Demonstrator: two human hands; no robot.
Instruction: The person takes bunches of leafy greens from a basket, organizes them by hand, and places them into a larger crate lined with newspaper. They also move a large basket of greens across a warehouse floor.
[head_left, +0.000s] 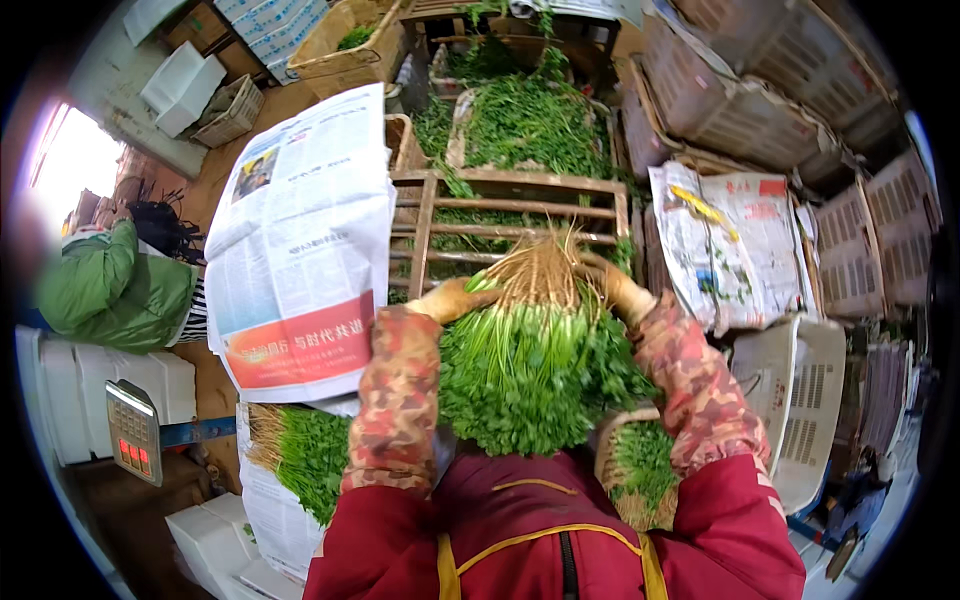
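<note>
A big bunch of leafy green herbs, like coriander, is held in front of my chest. Its pale brown roots point away from me, and its leaves hang toward my body. My gloved left hand grips the bunch's left side near the roots. On the opposite side, my gloved right hand clasps it at the same height; its fingertips are partly hidden behind the roots. Beneath and beyond the roots is a slatted wooden frame, with loose herbs piled past it.
Newspaper sheets lie at the left; another newspaper at the right bears a slim yellow tool. More bundled herbs are by my left elbow, near a scale display. Crates stand right; a green-jacketed person is far left.
</note>
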